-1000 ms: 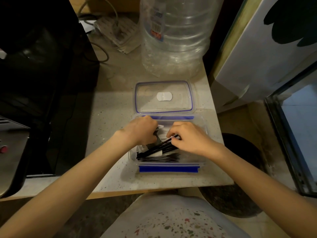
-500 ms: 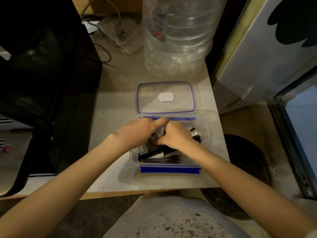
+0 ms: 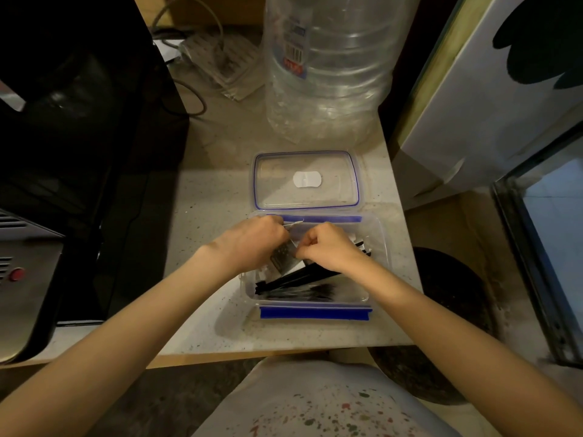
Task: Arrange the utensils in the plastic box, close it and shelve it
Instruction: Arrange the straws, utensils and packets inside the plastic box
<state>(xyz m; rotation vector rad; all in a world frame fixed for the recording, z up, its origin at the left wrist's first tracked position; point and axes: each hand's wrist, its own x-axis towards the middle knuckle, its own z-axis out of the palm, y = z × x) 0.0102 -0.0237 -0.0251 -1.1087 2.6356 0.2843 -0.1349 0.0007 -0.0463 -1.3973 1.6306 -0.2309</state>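
Nearest the table's front edge, the plastic box [image 3: 377, 247] sits open, its blue clip [image 3: 314, 313] facing the person and black utensils [image 3: 295, 280] lying lengthwise inside. Both forearms reach over it. The left hand [image 3: 252, 244] and right hand [image 3: 328, 246] meet above the middle of the box, fingers curled, each pinching what looks like a clear wrapper [image 3: 285, 258] round some cutlery. Judging by this, the arranging step is in hand; next the wrapped piece needs laying flat beside the others so nothing stands above the rim. Just beyond, the lid [image 3: 306, 181] lies flat on the table [image 3: 214, 209], touching the box's far side. Farther back stands a big water bottle [image 3: 328, 67].
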